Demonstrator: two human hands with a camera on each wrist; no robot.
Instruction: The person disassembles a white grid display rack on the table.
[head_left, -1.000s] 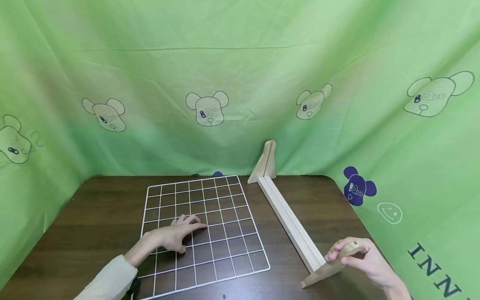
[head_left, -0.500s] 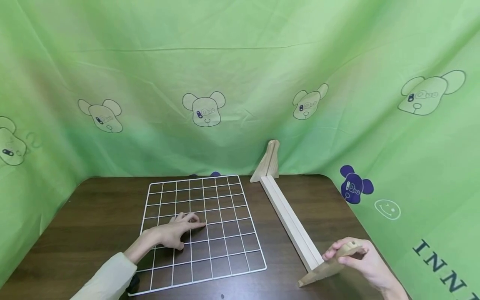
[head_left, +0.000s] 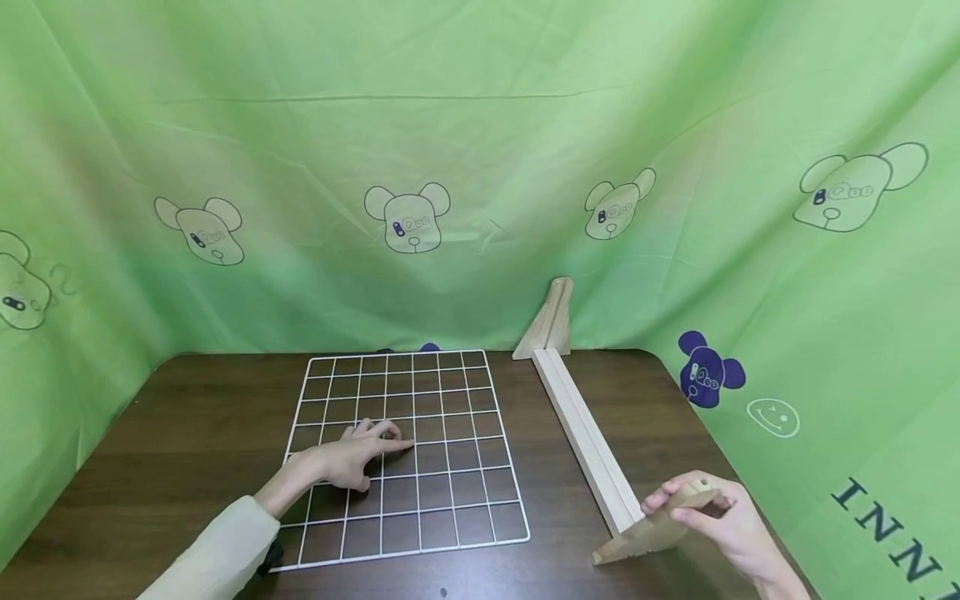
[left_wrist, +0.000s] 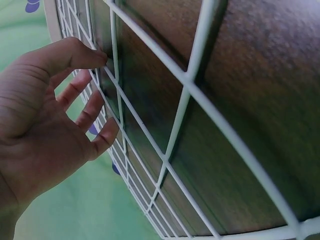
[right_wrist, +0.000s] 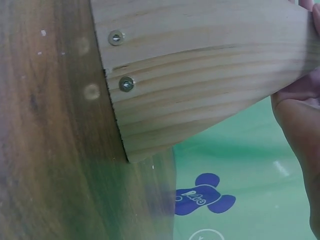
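A white wire grid panel (head_left: 465,457) lies on the brown table. My left hand (head_left: 352,458) is over its left half, fingers spread and lightly bent, fingertips touching the wires; the left wrist view shows the same hand (left_wrist: 55,105) against the grid (left_wrist: 165,160). To the right lies a wooden stand, a long grooved board (head_left: 588,437) between two shaped end pieces. My right hand (head_left: 723,517) grips the top of the near end piece (head_left: 652,533), thumb on one side and fingers on the other. Two screw heads show in that end piece (right_wrist: 200,65) in the right wrist view.
The far end piece (head_left: 547,321) stands upright by the table's back edge. Green cloth (head_left: 480,150) with bear-head prints hangs behind and beside the table (head_left: 180,450). A black item (head_left: 272,557) sits at the left cuff, partly hidden.
The grid has turned slightly and its near-left corner has shifted away from me. The stand's far end has swung right, while the right hand keeps its grip on the near end piece.
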